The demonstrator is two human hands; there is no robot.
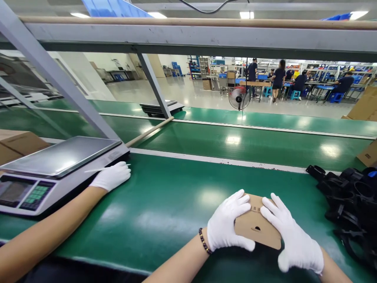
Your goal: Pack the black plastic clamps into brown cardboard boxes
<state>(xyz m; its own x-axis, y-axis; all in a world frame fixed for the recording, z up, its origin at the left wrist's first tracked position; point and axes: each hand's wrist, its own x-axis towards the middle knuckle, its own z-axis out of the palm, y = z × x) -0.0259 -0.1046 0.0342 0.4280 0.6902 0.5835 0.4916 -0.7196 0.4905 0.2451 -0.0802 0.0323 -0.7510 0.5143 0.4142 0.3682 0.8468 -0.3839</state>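
Observation:
A small brown cardboard box with dark print and a small cut-out slot is held low over the green work surface. My left hand, in a white glove with a beaded bracelet at the wrist, grips its left side, thumb along the near edge. On its right side rests my right hand, gloved too, with fingers over the far right corner and the thumb lower down. A co-worker's gloved hand reaches in from the left, holding a thin white stick beside the scale.
A weighing scale stands at left, with brown cartons behind. Black strap-like parts are heaped at right. A grey frame post and overhead beam cross the view. Beyond are another scale, a fan and people.

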